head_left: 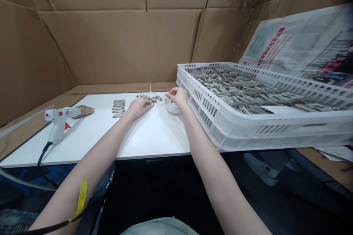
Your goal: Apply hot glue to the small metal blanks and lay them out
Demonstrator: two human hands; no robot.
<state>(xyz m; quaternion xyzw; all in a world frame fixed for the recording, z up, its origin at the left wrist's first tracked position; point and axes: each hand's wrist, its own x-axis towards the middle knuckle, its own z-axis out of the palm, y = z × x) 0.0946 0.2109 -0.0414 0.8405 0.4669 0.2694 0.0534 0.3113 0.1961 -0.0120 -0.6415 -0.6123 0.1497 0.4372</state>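
Big brown cardboard walls point(118, 44) stand around a white tabletop point(154, 137). On the right side sits a large white plastic crate point(248, 132) with holes in its walls, full of rows of metal pieces. At the left, a white hot glue gun point(58, 126) stands on the tabletop, its tip near a scrap of brown cardboard point(86, 110). In the middle, the left hand point(140, 108) lies low with bent fingers at a small metal piece point(148, 104); I cannot tell if it really grips it. The right hand point(178, 96) is over the edge of a small white bowl point(171, 108), just beside the crate, with thumb and finger close together; I cannot tell if anything is pinched there. Past the left hand is a little heap of metal pieces point(154, 98), and to its left some long, thin oval pieces point(118, 111) lie flat, one under another, in a neat line. The step in hand seems to be working on one small piece while the other hand is busy at the bowl. I think the next move calls for a light, careful pinch from the right hand and a steady left hand.
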